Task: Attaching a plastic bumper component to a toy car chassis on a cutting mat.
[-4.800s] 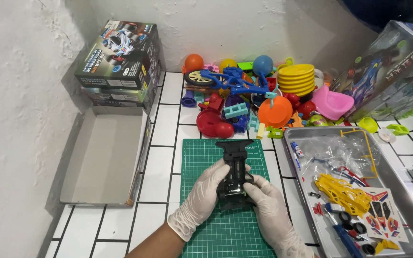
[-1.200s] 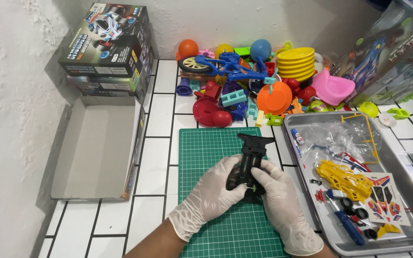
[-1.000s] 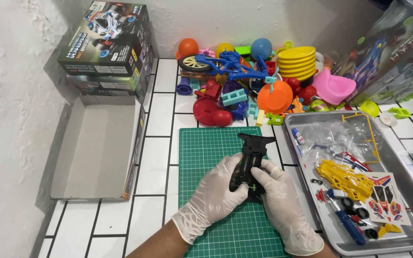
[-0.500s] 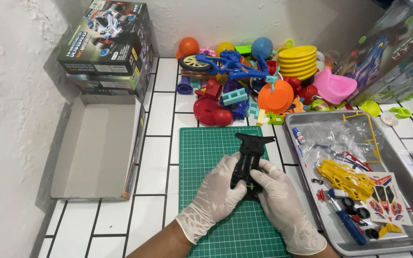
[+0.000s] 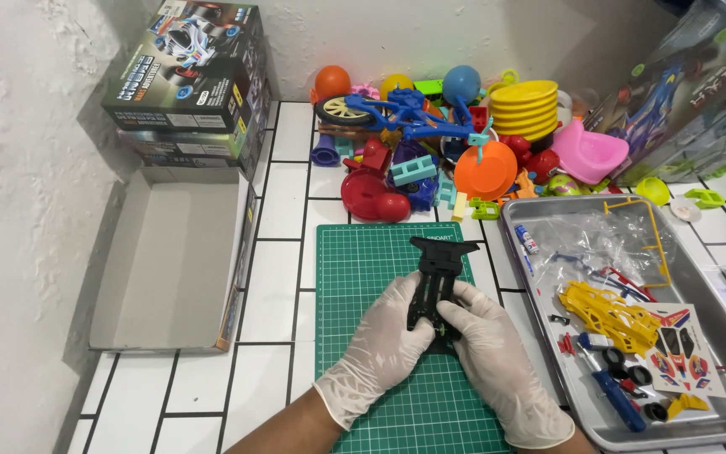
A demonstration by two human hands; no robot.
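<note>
Both of my hands wear white gloves and grip a black toy car chassis (image 5: 435, 277) over a green cutting mat (image 5: 361, 277). My left hand (image 5: 384, 345) clasps the chassis from its left side near the rear. My right hand (image 5: 489, 357) holds it from the right, fingers pressed against the lower part. The chassis front points away from me and leans slightly to the right.
A metal tray (image 5: 720, 336) to the right holds yellow parts, a sticker sheet, small black wheels, a blue screwdriver and plastic bags. An open grey box lid (image 5: 170, 261) lies at left below stacked kit boxes (image 5: 186, 84). Colourful plastic toys (image 5: 447, 143) crowd the back.
The chassis, flat and square to me 4.8 s ago, now sits turned and tilted to the right. Over the last second my hands have shifted only slightly on it.
</note>
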